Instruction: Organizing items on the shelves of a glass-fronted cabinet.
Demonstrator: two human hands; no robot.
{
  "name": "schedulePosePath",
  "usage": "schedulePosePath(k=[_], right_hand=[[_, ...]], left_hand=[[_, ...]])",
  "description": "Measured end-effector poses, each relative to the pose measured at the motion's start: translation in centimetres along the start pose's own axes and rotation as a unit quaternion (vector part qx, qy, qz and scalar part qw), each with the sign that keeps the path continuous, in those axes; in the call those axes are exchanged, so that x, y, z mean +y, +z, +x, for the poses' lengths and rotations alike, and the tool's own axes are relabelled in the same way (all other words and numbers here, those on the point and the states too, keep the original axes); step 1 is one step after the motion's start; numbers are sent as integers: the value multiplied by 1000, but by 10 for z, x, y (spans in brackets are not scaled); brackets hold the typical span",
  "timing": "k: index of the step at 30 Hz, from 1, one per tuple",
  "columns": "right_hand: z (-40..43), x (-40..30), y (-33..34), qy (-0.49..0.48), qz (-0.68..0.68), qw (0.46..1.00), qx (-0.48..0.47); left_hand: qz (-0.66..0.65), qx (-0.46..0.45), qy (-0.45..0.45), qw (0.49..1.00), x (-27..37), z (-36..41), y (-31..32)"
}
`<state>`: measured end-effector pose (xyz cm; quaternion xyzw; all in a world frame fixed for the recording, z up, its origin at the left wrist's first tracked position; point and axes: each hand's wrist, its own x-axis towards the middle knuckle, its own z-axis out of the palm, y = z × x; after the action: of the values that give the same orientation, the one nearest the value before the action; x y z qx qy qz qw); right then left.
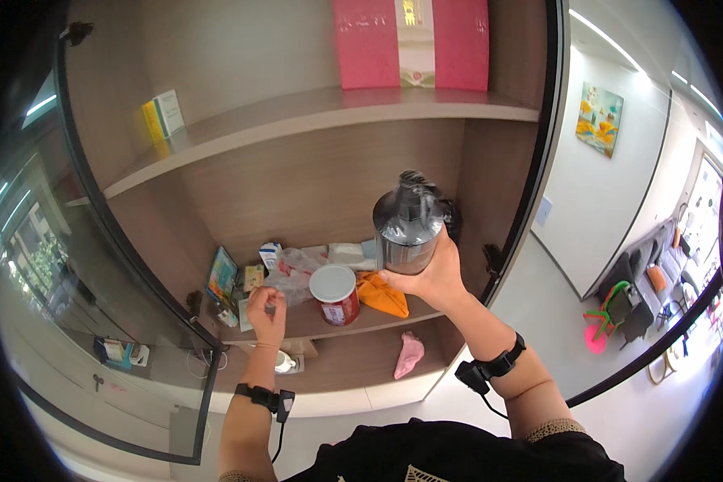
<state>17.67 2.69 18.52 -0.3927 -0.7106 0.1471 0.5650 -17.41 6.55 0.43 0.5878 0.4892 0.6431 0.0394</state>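
My right hand (437, 274) grips a dark, see-through bottle (406, 241) with a black top, loosely covered in clear plastic film. The bottle is upright above the right part of the middle cabinet shelf. My left hand (266, 313) hovers at the shelf's front left with its fingers curled; whether its fingertips pinch anything is unclear. Just behind it lies a crumpled clear plastic bag (292, 274). Between my hands stands a red canister (340, 306) with a whitish lid. An orange cloth (382, 294) lies beside the canister, below the bottle.
Small boxes (270, 255) and a picture card (222, 274) crowd the shelf's left end. A pink cloth (410, 355) and a white cup (284, 361) sit lower down. Above is a pink box (367, 45). An opened glass door (126, 385) stands at left.
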Motion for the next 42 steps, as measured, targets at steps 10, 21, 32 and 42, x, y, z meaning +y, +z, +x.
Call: schedulePosePath(k=[10, 21, 32, 42], right_hand=[[76, -114, -1, -125, 112, 985, -40], [223, -159, 10, -85, 35, 994, -53], [238, -150, 37, -29, 28, 996, -81], [234, -136, -4, -97, -248, 939, -216]], left_hand=[[31, 21, 365, 930, 230, 110, -49], [112, 36, 441, 890, 286, 185, -70], [101, -2, 448, 888, 307, 231, -66], [225, -89, 394, 887, 316, 233, -22]])
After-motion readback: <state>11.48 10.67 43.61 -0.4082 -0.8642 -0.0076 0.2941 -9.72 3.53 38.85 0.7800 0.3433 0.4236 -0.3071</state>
